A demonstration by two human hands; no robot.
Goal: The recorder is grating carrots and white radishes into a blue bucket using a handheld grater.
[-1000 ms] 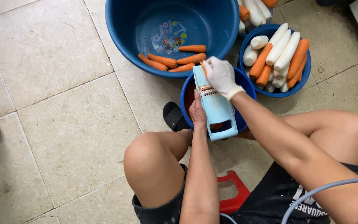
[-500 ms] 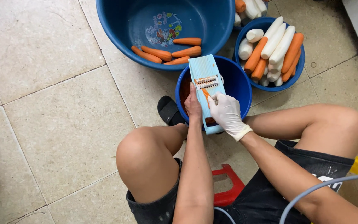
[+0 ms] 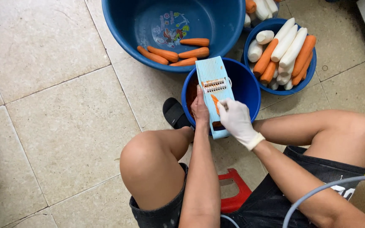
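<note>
A light blue slicer board leans across a small blue bowl. My bare left hand grips the board's left edge. My right hand, in a white glove, presses a short carrot piece against the board just below its metal blade. The bowl's inside is mostly hidden by the board.
A large blue basin ahead holds several peeled carrots. To the right, another blue bowl is piled with carrots and white radishes. A black sandal lies by my left knee; a red stool is under me; a grey hose crosses bottom right.
My gloved right hand has slid down the board from its top end towards me with the carrot piece. The left hand keeps its hold on the board.
</note>
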